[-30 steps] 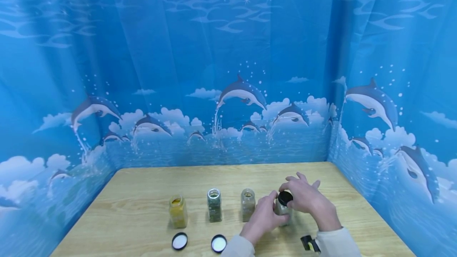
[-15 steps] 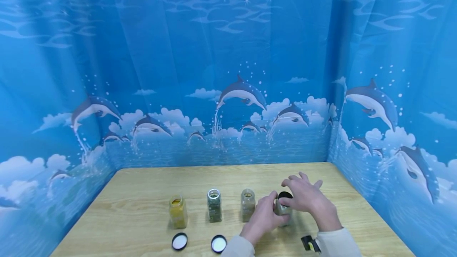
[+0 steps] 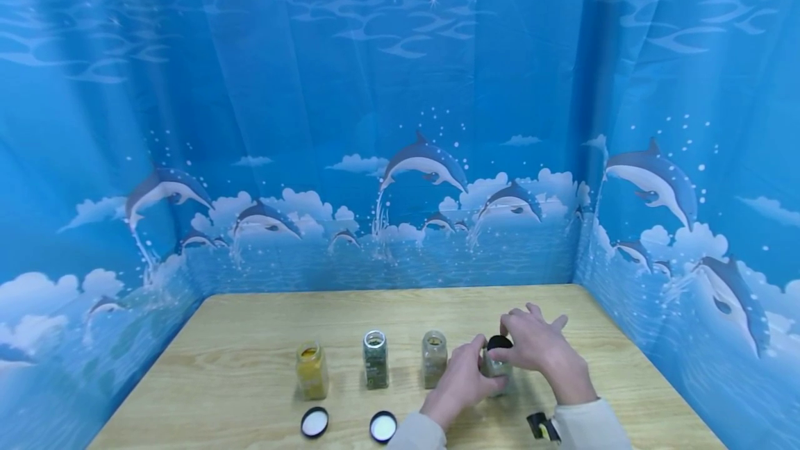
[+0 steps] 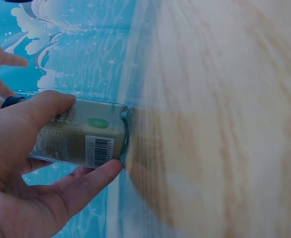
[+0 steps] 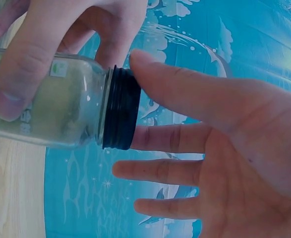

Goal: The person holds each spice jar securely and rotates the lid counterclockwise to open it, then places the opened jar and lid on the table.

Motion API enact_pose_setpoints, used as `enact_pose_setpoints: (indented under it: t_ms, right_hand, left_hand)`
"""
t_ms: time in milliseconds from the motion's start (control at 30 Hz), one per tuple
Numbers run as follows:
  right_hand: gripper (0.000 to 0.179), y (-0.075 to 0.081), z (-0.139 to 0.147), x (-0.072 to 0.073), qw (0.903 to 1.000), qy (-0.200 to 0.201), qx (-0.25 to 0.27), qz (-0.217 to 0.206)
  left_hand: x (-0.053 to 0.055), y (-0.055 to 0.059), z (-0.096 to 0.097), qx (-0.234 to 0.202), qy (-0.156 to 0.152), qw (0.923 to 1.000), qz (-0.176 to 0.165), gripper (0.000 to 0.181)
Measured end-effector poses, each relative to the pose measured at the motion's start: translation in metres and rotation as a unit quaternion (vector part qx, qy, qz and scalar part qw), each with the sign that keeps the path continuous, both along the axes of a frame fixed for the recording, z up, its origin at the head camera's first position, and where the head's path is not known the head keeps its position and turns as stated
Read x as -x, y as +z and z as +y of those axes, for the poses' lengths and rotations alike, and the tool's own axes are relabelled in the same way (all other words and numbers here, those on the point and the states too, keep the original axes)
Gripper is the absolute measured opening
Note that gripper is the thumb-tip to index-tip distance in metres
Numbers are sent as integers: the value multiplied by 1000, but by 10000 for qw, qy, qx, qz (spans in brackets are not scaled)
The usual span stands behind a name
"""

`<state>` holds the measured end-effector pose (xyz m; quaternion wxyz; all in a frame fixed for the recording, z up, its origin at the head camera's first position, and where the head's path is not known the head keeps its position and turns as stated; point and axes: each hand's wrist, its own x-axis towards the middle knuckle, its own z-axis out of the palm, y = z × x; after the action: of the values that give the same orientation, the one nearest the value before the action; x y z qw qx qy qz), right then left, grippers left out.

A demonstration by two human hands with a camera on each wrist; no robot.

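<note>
A square glass spice jar (image 4: 93,134) of greenish-brown powder, with a barcode label, stands at the right of the row. My left hand (image 3: 461,382) grips its body, thumb on one side and fingers on the other. A ribbed black screw lid (image 5: 121,109) sits on the jar's mouth. My right hand (image 3: 539,340) pinches this lid between thumb and index finger, its other fingers stretched out away from the jar. Just left of my left hand stands an uncapped jar (image 3: 434,360) of pale brownish powder.
Further left stand an uncapped jar (image 3: 376,361) of green flakes and an uncapped jar (image 3: 312,372) of yellow powder. Two black lids, one left (image 3: 314,422) and one right (image 3: 383,427), lie white side up in front. A black-and-yellow item (image 3: 542,427) lies by the right sleeve.
My right thumb has swung across the front of the lid, and the fingers have shifted slightly at its back. The left hand and the jar stay in place.
</note>
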<state>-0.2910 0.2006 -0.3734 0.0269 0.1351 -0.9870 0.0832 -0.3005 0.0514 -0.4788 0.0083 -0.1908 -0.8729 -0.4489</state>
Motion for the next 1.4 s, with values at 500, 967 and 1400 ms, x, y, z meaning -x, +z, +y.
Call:
enact_pose_setpoints:
  t_ms: [500,967,1400]
  right_hand:
    - [28,1,-2,-4,9989,343,309,-56]
    - [37,2,1,-5,9985,373,379,-143]
    - [37,2,1,-3,9985,326,406,-189]
  left_hand:
    - [0,-1,0,-40,27,10000,47,40]
    - [-1,-1,0,7,34,9999,130,40]
    - [-1,-1,0,20,46,9998,192,43]
